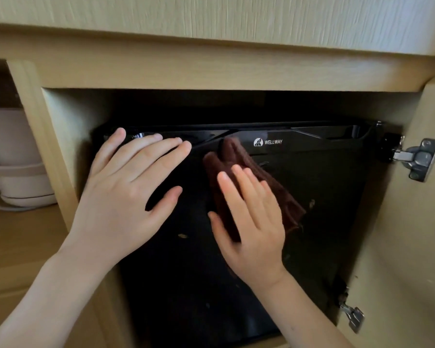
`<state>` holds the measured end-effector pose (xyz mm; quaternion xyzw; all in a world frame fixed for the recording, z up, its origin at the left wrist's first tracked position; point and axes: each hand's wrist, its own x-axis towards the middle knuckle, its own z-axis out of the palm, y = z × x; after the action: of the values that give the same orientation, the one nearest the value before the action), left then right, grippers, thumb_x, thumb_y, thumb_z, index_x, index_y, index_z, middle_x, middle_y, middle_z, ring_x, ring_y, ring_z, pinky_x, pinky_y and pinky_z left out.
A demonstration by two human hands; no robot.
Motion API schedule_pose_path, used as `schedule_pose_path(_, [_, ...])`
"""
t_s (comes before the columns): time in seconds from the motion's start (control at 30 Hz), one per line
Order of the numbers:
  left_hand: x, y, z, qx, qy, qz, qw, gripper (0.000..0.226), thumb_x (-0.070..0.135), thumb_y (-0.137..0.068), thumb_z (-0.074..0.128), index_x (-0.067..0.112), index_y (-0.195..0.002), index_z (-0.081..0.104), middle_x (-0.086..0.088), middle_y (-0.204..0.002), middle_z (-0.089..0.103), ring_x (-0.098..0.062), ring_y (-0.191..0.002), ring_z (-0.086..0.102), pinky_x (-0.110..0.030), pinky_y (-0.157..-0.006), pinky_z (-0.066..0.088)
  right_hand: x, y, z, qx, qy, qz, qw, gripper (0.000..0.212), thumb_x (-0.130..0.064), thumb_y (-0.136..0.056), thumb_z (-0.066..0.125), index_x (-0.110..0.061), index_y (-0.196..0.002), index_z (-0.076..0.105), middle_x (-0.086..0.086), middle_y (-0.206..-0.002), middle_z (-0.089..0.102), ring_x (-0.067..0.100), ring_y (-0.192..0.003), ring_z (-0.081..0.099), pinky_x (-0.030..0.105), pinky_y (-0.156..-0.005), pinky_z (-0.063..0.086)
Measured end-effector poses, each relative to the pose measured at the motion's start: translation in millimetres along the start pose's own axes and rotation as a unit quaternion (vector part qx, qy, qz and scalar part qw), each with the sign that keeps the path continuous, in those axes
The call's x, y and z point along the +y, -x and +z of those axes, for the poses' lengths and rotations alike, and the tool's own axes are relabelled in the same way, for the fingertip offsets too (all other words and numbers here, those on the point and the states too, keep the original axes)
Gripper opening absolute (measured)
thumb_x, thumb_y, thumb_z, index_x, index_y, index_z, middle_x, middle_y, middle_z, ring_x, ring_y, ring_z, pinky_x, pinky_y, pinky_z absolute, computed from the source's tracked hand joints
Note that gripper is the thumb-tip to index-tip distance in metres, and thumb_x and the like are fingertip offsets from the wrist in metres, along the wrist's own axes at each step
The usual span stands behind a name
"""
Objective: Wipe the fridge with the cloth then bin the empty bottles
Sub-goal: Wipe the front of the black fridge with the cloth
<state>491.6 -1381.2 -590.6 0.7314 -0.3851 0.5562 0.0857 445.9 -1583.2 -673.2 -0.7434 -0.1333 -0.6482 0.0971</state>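
A small black fridge (324, 197) with a "WELLWAY" logo sits inside a light wooden cabinet. Its glossy door faces me and carries a few pale specks. My left hand (128, 197) lies flat on the door's upper left, fingers spread, reaching the top edge. My right hand (251, 222) presses a dark brown cloth (239, 162) flat against the middle of the door; the cloth sticks out above and to the right of my fingers. No bottles are in view.
The cabinet door (412, 247) stands open on the right, with metal hinges (417, 159) at top and bottom. A white kettle (15, 159) on its base stands in the compartment to the left. A wooden top runs overhead.
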Motion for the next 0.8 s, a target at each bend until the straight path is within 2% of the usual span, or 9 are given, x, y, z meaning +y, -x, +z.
schedule_pose_path(0.07, [1, 0, 0, -0.002, -0.001, 0.000, 1.000, 0.052, 0.029, -0.094, 0.058, 0.019, -0.145, 0.050, 0.001, -0.143, 0.056, -0.020, -0.134, 0.048, -0.042, -0.123, 0.016, 10, 18, -8, -0.053, 0.021, -0.081, 0.995, 0.060, -0.019, -0.094, 0.067, -0.021, -0.149, 0.041, 0.001, -0.156, 0.039, 0.018, -0.146, 0.037, 0.038, -0.120, 0.028])
schedule_pose_path(0.13, [3, 1, 1, 0.002, 0.003, -0.006, 1.000, 0.052, 0.028, -0.095, 0.057, 0.019, -0.145, 0.050, 0.001, -0.143, 0.055, -0.020, -0.134, 0.048, -0.042, -0.123, 0.014, 29, 21, -19, -0.057, 0.032, -0.090, 0.994, 0.059, -0.019, -0.095, 0.065, -0.021, -0.149, 0.042, 0.000, -0.157, 0.040, 0.019, -0.145, 0.038, 0.040, -0.120, 0.028])
schedule_pose_path(0.23, [4, 1, 3, 0.013, 0.013, -0.015, 1.000, 0.051, 0.026, -0.094, 0.058, 0.018, -0.143, 0.052, 0.001, -0.140, 0.057, -0.019, -0.132, 0.049, -0.041, -0.123, 0.013, 50, 1, -29, 0.059, 0.012, 0.067, 0.996, 0.054, -0.022, -0.099, 0.060, -0.014, -0.149, 0.041, 0.000, -0.155, 0.040, 0.020, -0.146, 0.037, 0.047, -0.119, 0.030])
schedule_pose_path(0.3, [5, 1, 4, 0.014, 0.020, -0.021, 0.999, 0.051, 0.026, -0.092, 0.059, 0.019, -0.143, 0.053, 0.002, -0.139, 0.058, -0.019, -0.130, 0.050, -0.042, -0.123, 0.013, 49, -15, -28, 0.141, -0.018, 0.172, 0.975, 0.053, -0.023, -0.100, 0.058, -0.011, -0.149, 0.040, 0.000, -0.153, 0.039, 0.015, -0.146, 0.036, 0.050, -0.117, 0.035])
schedule_pose_path(0.4, [6, 0, 2, 0.010, 0.030, -0.025, 0.999, 0.051, 0.025, -0.091, 0.060, 0.019, -0.142, 0.053, 0.003, -0.138, 0.058, -0.018, -0.129, 0.049, -0.041, -0.123, 0.012, 28, -23, -13, 0.186, -0.020, 0.225, 0.956, 0.052, -0.026, -0.101, 0.054, -0.010, -0.149, 0.040, 0.002, -0.153, 0.040, 0.014, -0.145, 0.036, 0.051, -0.115, 0.038])
schedule_pose_path(0.5, [7, -1, 0, -0.002, 0.036, -0.025, 0.999, 0.052, 0.025, -0.091, 0.061, 0.019, -0.142, 0.053, 0.004, -0.139, 0.058, -0.016, -0.129, 0.048, -0.039, -0.124, 0.010, 5, -15, 1, 0.157, -0.010, 0.202, 0.967, 0.052, -0.029, -0.102, 0.052, -0.012, -0.149, 0.038, 0.008, -0.154, 0.041, 0.023, -0.143, 0.040, 0.048, -0.117, 0.036])
schedule_pose_path(0.6, [7, 0, -2, -0.007, 0.031, -0.023, 0.999, 0.052, 0.025, -0.092, 0.060, 0.019, -0.143, 0.052, 0.003, -0.140, 0.057, -0.017, -0.130, 0.048, -0.040, -0.124, 0.010, 0, -5, 1, 0.094, -0.005, 0.127, 0.987, 0.051, -0.027, -0.103, 0.052, -0.015, -0.150, 0.035, 0.005, -0.155, 0.037, 0.023, -0.147, 0.034, 0.038, -0.122, 0.025])
schedule_pose_path(0.7, [7, 1, 1, -0.001, 0.020, -0.022, 1.000, 0.052, 0.026, -0.093, 0.059, 0.019, -0.144, 0.051, 0.001, -0.141, 0.057, -0.020, -0.132, 0.048, -0.041, -0.124, 0.011, 20, 5, -13, 0.038, -0.011, 0.067, 0.997, 0.052, -0.020, -0.102, 0.054, -0.014, -0.151, 0.034, 0.002, -0.156, 0.034, 0.021, -0.149, 0.031, 0.040, -0.123, 0.022])
schedule_pose_path(0.8, [8, 2, 4, 0.011, 0.006, -0.019, 1.000, 0.051, 0.027, -0.094, 0.057, 0.018, -0.144, 0.051, -0.001, -0.142, 0.057, -0.023, -0.137, 0.046, -0.043, -0.124, 0.013, 53, 9, -35, 0.071, 0.009, 0.156, 0.985, 0.052, -0.019, -0.102, 0.053, -0.010, -0.151, 0.037, 0.009, -0.156, 0.039, 0.022, -0.147, 0.034, 0.050, -0.121, 0.028])
